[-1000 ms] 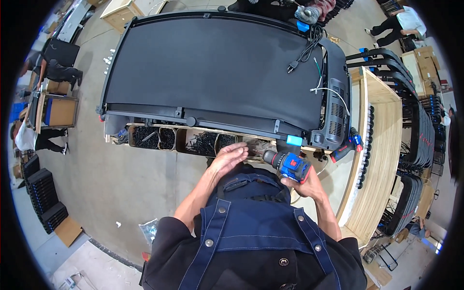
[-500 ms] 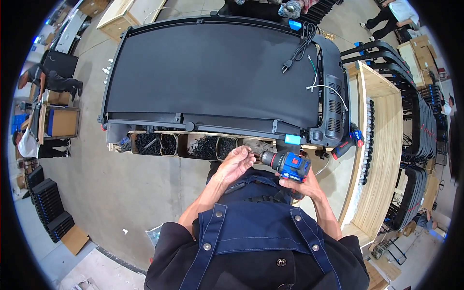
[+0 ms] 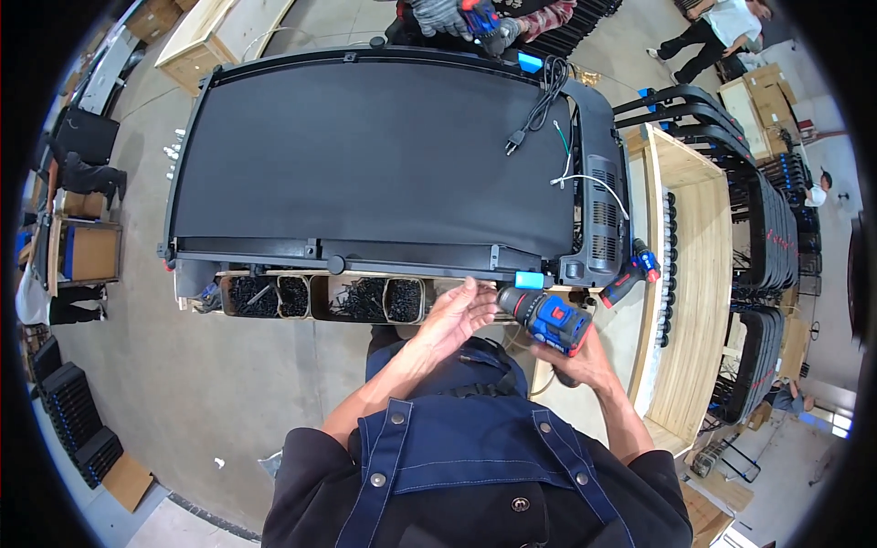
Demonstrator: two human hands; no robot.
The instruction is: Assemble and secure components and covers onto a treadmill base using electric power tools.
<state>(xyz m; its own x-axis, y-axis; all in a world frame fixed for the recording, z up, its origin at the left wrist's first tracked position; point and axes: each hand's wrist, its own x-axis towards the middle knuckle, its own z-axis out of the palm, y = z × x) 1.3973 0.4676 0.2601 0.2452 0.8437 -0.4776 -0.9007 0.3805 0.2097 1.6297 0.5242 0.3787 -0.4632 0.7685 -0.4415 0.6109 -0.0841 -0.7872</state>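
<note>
My right hand [image 3: 583,360] grips a blue and black cordless drill [image 3: 554,321] by its handle, with the chuck pointing left. Just left of the chuck, my left hand [image 3: 454,320] is open, palm partly up, its thumb apart from the stretched fingers. The fingertips are close to the front of the drill; whether they touch it I cannot tell. Beyond both hands lies a black treadmill base [image 3: 365,155] with a wide flat belt. A blue piece [image 3: 532,280] sits on its near right corner. The motor cover [image 3: 598,219] is at its right end.
Bins of dark screws [image 3: 356,300] line the near edge under the treadmill. A second drill [image 3: 632,274] rests by a wooden crate [image 3: 699,301] at right. A coiled power cord [image 3: 539,110] lies on the belt. Across it, a co-worker's gloved hands [image 3: 466,20] hold another drill.
My left hand's fingers have loosened from a pinch at the drill's tip and opened. The view has shifted slightly, and the co-worker's drill has come into sight at the top.
</note>
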